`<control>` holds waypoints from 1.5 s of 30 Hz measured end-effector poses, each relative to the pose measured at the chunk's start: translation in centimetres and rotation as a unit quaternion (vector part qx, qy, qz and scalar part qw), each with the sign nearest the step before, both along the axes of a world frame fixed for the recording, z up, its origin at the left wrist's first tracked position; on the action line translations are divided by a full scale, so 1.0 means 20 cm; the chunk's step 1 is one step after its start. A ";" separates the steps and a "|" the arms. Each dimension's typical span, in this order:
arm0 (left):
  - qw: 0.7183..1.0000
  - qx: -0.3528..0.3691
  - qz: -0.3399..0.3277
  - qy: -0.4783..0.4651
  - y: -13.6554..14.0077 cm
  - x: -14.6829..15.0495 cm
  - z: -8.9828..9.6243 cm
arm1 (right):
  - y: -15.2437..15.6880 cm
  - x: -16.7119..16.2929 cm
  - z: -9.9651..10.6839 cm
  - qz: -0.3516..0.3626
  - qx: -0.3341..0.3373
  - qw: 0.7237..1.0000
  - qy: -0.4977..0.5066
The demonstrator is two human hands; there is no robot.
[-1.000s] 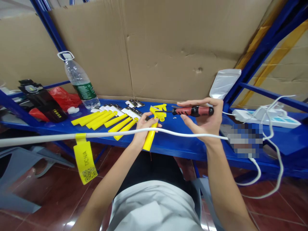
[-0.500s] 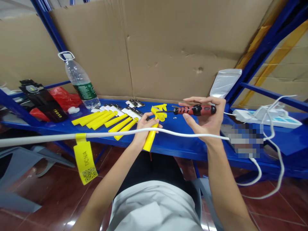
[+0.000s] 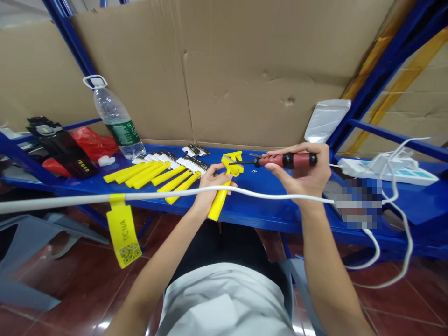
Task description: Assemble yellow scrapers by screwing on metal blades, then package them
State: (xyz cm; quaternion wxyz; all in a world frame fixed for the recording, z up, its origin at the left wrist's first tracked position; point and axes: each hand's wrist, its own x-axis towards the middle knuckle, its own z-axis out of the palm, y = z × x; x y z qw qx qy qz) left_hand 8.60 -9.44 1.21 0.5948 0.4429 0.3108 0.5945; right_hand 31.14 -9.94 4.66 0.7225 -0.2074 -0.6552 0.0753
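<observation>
My left hand is closed around the handle of a yellow hand tool, which looks like a scraper; its angled head points up and away. In my right hand is a screwdriver with a red and black handle, held level. The screwdriver's shaft reaches left to the tool's yellow head; whether its tip sits in a screw is too small to tell. Tiny silvery pieces, perhaps screws, lie on the blue shelf just beyond the shaft.
Several yellow-handled tools with card sleeves lie in a row on the blue shelf. Behind them stands a water bottle, beside a black flask. A white cable crosses in front. A power strip lies right.
My right hand's fingers have curled in more closely around the screwdriver handle, and the handle has turned slightly. My left hand and the yellow tool stay nearly still.
</observation>
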 end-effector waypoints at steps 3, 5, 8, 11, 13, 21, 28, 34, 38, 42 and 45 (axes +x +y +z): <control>1.000 0.000 -0.003 -0.005 0.00 0.00 0.00 | 0.00 -0.01 0.00 -0.009 0.005 1.000 0.009; 1.000 0.000 -0.003 -0.004 0.00 0.00 0.01 | 0.01 -0.01 0.01 -0.012 0.007 1.000 0.012; 1.000 0.000 -0.003 0.002 0.00 0.00 0.01 | 0.01 -0.01 0.01 -0.018 0.013 1.000 0.017; 1.000 0.000 -0.004 0.002 0.00 0.00 0.01 | 0.01 -0.01 0.01 -0.025 0.012 0.999 0.018; 1.000 0.001 -0.007 0.000 0.00 0.00 0.00 | 0.01 -0.01 0.00 -0.039 0.004 0.999 0.016; 1.000 0.001 -0.009 0.003 0.00 0.00 0.00 | 0.03 0.01 -0.02 -0.085 0.004 0.996 0.030; 1.000 0.008 -0.018 0.007 0.00 0.00 -0.01 | 0.02 0.03 -0.01 -0.167 0.009 0.986 0.018; 1.000 0.014 -0.017 0.011 0.00 0.00 -0.03 | 0.02 0.03 0.01 -0.193 0.021 0.980 0.030; 1.000 0.017 -0.018 0.013 0.02 -0.01 -0.04 | 0.04 0.02 -0.01 -0.133 -0.005 0.991 0.026; 1.000 0.013 -0.005 0.012 0.03 -0.01 -0.05 | 0.05 0.02 -0.03 -0.032 -0.022 0.999 -0.013; 1.000 0.015 -0.002 0.016 0.05 -0.01 -0.06 | 0.04 0.02 -0.03 0.013 -0.020 0.999 -0.031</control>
